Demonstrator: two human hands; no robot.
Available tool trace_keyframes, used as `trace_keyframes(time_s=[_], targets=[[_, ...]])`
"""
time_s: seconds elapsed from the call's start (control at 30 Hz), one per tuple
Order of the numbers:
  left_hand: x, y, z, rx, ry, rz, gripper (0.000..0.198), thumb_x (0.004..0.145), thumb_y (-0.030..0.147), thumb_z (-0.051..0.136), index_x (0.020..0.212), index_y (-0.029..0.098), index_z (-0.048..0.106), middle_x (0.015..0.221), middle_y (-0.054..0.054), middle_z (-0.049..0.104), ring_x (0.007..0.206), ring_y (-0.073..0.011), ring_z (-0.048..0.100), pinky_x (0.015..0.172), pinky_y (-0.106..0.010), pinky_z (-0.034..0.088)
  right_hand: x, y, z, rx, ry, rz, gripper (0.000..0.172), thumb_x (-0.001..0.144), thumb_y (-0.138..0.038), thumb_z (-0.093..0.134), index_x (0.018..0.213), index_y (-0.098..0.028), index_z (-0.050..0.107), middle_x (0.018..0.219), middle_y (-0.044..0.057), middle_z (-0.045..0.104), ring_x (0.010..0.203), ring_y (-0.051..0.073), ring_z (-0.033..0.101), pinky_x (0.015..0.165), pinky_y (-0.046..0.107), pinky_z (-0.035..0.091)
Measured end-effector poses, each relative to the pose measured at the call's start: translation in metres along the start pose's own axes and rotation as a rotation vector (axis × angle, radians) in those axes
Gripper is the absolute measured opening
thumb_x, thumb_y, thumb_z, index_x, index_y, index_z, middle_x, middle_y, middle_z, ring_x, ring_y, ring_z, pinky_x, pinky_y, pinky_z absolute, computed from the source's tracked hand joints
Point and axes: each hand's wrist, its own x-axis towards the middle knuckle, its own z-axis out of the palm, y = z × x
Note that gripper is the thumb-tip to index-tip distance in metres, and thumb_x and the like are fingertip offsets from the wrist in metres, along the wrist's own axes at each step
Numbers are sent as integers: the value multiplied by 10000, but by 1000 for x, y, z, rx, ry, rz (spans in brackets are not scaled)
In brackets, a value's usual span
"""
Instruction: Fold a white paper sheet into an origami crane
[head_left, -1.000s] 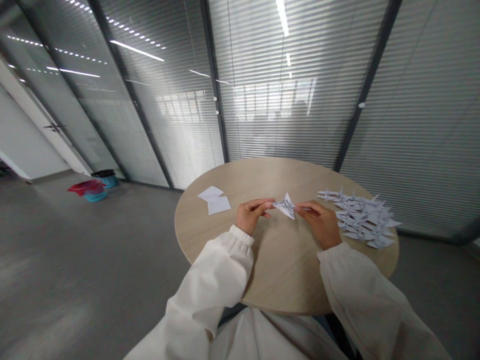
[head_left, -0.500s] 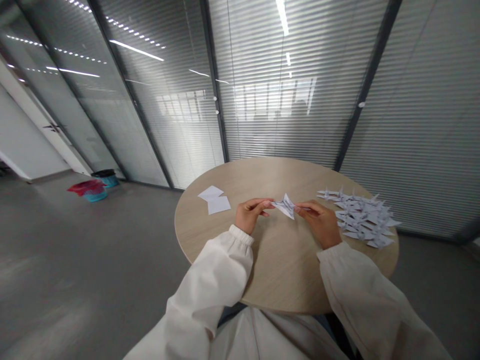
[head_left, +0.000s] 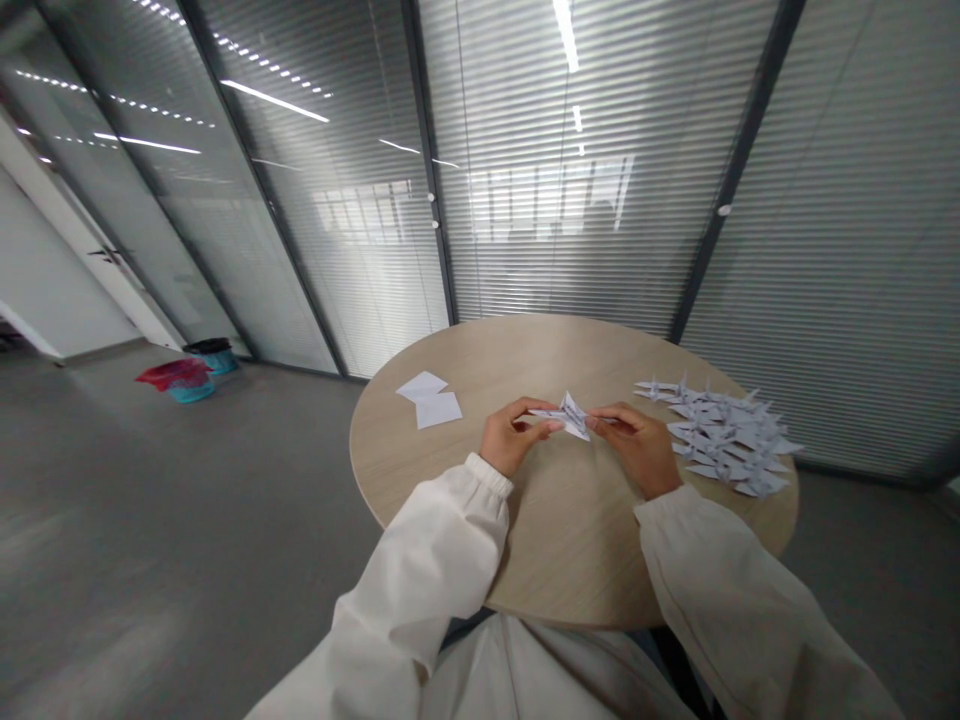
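Between my two hands, above the middle of the round table [head_left: 555,540], is a partly folded white paper crane [head_left: 574,415] with dark marks on its paper. My left hand [head_left: 511,435] is closed in a pinch on its left side, thumb below and fingers above. On the other side my right hand [head_left: 636,445] pinches the paper between thumb and fingertips. The fingers cover both ends of the crane. A pile of finished white paper cranes [head_left: 731,435] lies to the right of my right hand.
Left of my left hand, a few flat white paper sheets [head_left: 438,409] lie on the table. Behind the table stands a glass partition with blinds [head_left: 555,260]. Two bins, one with a red liner [head_left: 176,375] and one with a black liner [head_left: 211,348], stand on the floor at left.
My left hand has shifted slightly right, its thumb now further onto the crane. The crane has turned a little; my right hand stays almost in place.
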Motion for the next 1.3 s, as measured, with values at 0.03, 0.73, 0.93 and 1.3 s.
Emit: trace_keyframes(time_s=[0.03,0.73,0.93,1.3], targets=[[0,0,0,31,12,-4,346,595,365,734,834,123,670,843,-74,679,607,-108,600,562,-222,517,0,0,0,2,-13,-7,211,718,-396,635,772,-201,696,791,32,677,716,165,619,647,273,495],[4,1,-7,14,204,26,191,694,304,636,752,133,698,771,-61,697,661,-136,622,513,-210,509,0,3,-4,-36,128,64,287,679,-455,644,752,-181,688,730,38,683,647,171,616,638,296,491],[4,-1,-7,19,185,29,235,720,338,608,800,137,699,816,-67,693,722,-156,629,526,-221,519,0,1,-5,-65,122,-32,243,741,-424,594,760,-192,665,764,31,660,702,169,605,670,300,486],[4,-2,-7,-14,72,24,376,813,435,475,936,137,668,951,-86,654,889,-177,574,554,-212,542,1,3,-5,-75,125,-28,220,771,-400,563,780,-192,633,781,25,631,729,164,587,682,295,483]])
